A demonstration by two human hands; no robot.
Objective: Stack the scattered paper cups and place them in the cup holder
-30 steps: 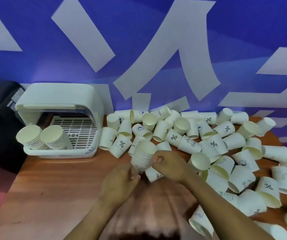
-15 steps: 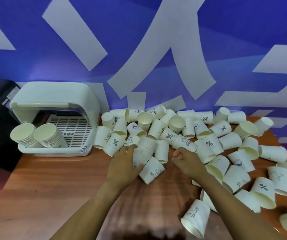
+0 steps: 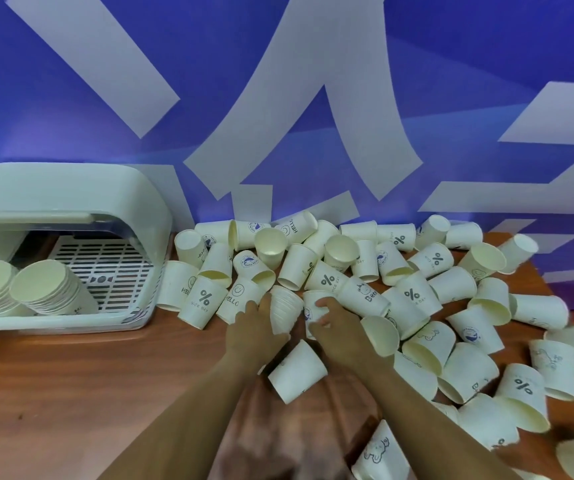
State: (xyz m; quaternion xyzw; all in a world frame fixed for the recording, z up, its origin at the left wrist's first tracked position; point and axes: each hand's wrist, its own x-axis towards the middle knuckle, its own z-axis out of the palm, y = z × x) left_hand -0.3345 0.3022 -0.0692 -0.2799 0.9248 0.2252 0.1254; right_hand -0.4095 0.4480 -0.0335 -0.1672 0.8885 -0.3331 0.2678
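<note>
Filling the background behind your work is a blue wall (image 3: 71, 109) with big white strokes, and below it a brown wooden table (image 3: 71, 393) carries everything. Your white cup holder (image 3: 71, 202) stands at the table's left, its cover raised, and two finished stacks (image 3: 32, 296) lie on their sides at its front edge, mouths toward you. Spreading from just right of the holder to the table's right end is the heap of scattered paper cups (image 3: 417, 296), most lying tipped over, some printed with "%", "HELLO" or a smiley.

Your left hand (image 3: 254, 330) is wrapped round a short stack of nested cups (image 3: 283, 313) at the heap's near edge, fingers curled on its left side. Just to its right, your right hand (image 3: 337, 327) curls over a single cup (image 3: 313, 306), gripping it, beside and touching the stack. One loose cup (image 3: 296, 372) lies on its side between your forearms, near you.
</note>
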